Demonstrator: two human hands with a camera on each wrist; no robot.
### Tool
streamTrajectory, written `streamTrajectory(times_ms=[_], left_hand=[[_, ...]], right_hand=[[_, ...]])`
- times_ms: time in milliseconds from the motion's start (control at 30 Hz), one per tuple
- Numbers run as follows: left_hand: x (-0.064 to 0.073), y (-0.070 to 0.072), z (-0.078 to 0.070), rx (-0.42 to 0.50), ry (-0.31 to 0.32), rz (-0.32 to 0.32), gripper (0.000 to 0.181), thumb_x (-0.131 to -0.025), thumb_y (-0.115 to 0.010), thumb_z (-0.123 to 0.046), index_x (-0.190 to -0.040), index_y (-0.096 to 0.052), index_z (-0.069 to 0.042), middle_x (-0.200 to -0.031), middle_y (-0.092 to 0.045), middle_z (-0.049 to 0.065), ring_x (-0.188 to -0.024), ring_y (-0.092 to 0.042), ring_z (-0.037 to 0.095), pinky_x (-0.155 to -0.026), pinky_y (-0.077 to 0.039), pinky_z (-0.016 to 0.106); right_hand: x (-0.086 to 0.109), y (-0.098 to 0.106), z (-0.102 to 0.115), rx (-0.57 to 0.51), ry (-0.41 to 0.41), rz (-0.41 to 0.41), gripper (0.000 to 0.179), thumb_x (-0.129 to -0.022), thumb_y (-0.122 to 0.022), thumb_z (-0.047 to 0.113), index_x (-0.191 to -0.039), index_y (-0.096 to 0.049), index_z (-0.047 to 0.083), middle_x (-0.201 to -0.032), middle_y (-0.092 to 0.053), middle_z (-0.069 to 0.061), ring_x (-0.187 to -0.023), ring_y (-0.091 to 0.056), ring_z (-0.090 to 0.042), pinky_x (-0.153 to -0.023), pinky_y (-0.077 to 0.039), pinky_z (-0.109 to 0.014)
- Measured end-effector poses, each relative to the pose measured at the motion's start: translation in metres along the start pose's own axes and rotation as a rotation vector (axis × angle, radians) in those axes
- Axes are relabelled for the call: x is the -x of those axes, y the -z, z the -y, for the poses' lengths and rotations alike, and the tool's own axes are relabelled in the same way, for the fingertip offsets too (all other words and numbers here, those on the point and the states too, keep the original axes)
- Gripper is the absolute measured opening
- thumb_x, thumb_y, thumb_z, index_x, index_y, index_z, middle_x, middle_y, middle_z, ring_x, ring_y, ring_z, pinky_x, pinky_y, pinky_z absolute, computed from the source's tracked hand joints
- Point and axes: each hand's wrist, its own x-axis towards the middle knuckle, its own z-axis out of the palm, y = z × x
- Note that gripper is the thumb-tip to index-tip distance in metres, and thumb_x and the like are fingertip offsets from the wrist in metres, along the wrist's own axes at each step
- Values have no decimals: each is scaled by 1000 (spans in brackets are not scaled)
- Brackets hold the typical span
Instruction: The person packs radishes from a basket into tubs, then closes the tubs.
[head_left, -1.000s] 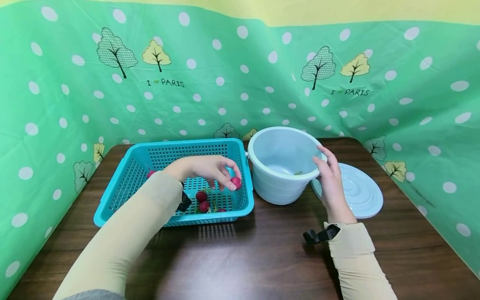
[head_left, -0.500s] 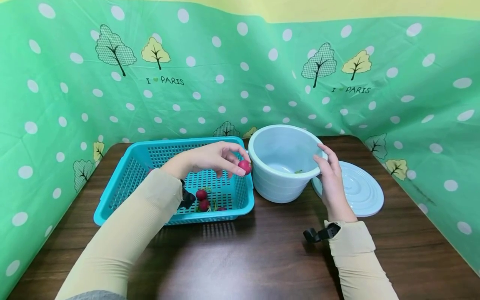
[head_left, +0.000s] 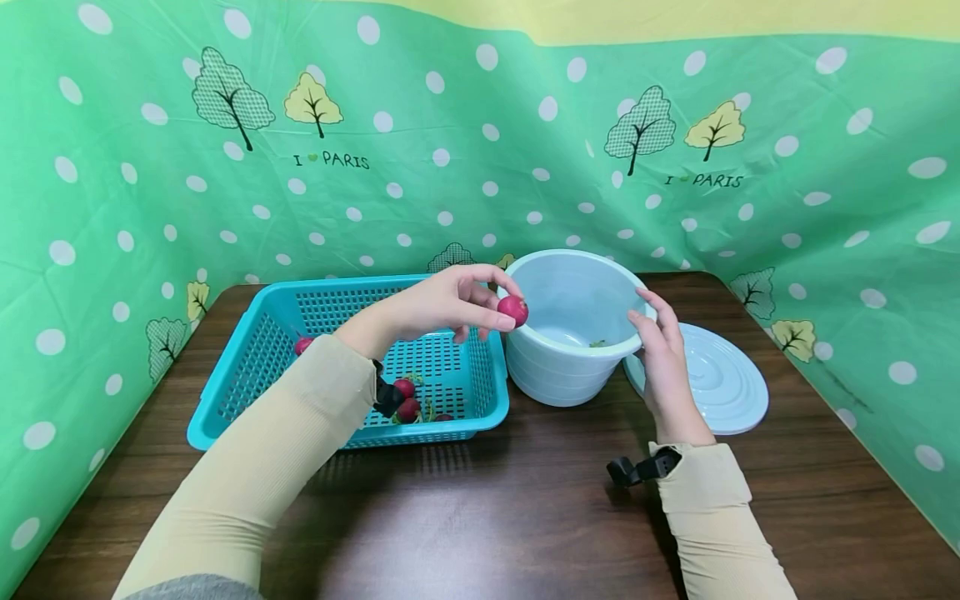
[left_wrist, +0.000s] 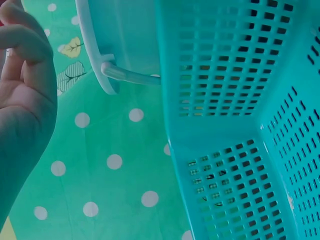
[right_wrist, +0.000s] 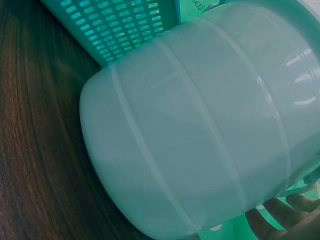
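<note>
Compared with 1 second ago, the left grip (head_left: 444, 305) and the radish (head_left: 512, 311) in it have risen and gone right, from over the basket (head_left: 497, 392) to the left rim of the bucket (head_left: 558, 379). That grip is closed lightly on the 1 radish, thumb tip on its near side and bent index finger above. Whether it hangs over the rim or just short of the mouth, I cannot tell.

The work looks like carrying radishes 1 by 1 from basket to bucket. This 1 is out of the basket but not yet let go; at least 4 loose radishes (head_left: 408, 410) are left there, others perhaps hidden by the forearm. In the bucket only a green scrap (head_left: 597, 343) shows; its near floor is hidden, so the tally inside stays unknown.

As for direction, the held radish is nearly round, with no clear long axis; a small pale spot, probably its stem or root end, faces right toward the bucket's opening.

Farther out, the right grip (head_left: 663, 358) pinches the bucket's right rim, thumb inside. Beyond it the lid (head_left: 716, 379) lies flat on the tabletop (head_left: 517, 517), already off
</note>
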Motion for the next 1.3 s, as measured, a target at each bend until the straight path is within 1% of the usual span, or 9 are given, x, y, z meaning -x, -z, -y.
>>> streamTrajectory(times_ms=[200, 367, 467, 567, 667, 867, 967, 1133, 1300], left_hand=[[-4, -2, -7, 11, -27, -61, 32, -91, -69, -15, -121, -59, -14, -102, -66, 21, -71, -57, 23, -54, -44, 32], [-9, -6, -12, -14, -49, -112, 32, -91, -70, -18, -121, -60, -15, -101, -68, 16, -73, -60, 24, -57, -47, 29], [-13, -9, -13, -18, -58, -129, 33, -91, -71, -19, -122, -60, -16, -101, -70, 13, -75, -62, 28, -59, -49, 28], [-17, -12, -15, -13, -64, -129, 33, -91, -71, -20, -122, -60, -17, -101, -71, 11, -81, -61, 37, -62, -50, 29], [-20, -13, -18, -24, -62, -124, 33, -91, -71, -21, -122, -60, -19, -102, -71, 9, -85, -60, 40, -64, -52, 30], [-28, -19, -21, -39, -43, -99, 34, -91, -71, -21, -123, -59, -17, -102, -70, 12, -79, -62, 29, -61, -53, 30], [-32, -24, -21, -29, -25, -87, 34, -91, -72, -21, -123, -59, -18, -102, -70, 12, -78, -63, 27, -58, -52, 31], [-38, -30, -15, -24, 1, -60, 35, -92, -71, -22, -124, -59, -17, -102, -71, 9, -81, -66, 29, -58, -55, 33], [-42, -33, -11, -26, 20, -59, 36, -92, -71, -23, -125, -57, -16, -107, -71, 10, -82, -67, 29, -64, -59, 38]], right_hand=[[0, 0, 0, 2, 0, 0, 51, -102, -47, 31, -151, -37, 22, -160, -27, -7, -133, -39, -24, -98, -34, -31], [0, 0, 0, 1, 4, -4, 51, -102, -47, 31, -151, -37, 22, -160, -26, -7, -133, -39, -24, -100, -34, -33], [0, 0, -1, 6, 3, -5, 51, -102, -47, 32, -151, -37, 23, -160, -26, -6, -133, -39, -24, -101, -34, -34], [0, 0, -1, 10, 1, -7, 51, -102, -47, 32, -151, -37, 24, -160, -26, -5, -134, -39, -24, -101, -34, -33], [0, -1, -1, 10, 0, -7, 51, -102, -47, 32, -151, -37, 23, -160, -27, -5, -134, -39, -24, -100, -34, -33], [0, 0, -1, 5, -2, -1, 51, -102, -47, 32, -151, -36, 23, -160, -26, -5, -134, -39, -23, -101, -34, -33], [-1, 0, -2, 6, -4, -2, 51, -102, -47, 32, -151, -36, 23, -160, -26, -5, -134, -38, -23, -104, -33, -36], [-1, 1, -3, 10, -13, -5, 51, -102, -47, 33, -152, -36, 24, -161, -26, -4, -135, -38, -22, -106, -33, -39], [-1, 1, -2, 10, -12, -3, 52, -102, -47, 33, -152, -36, 24, -161, -25, -4, -135, -38, -23, -102, -33, -35]])
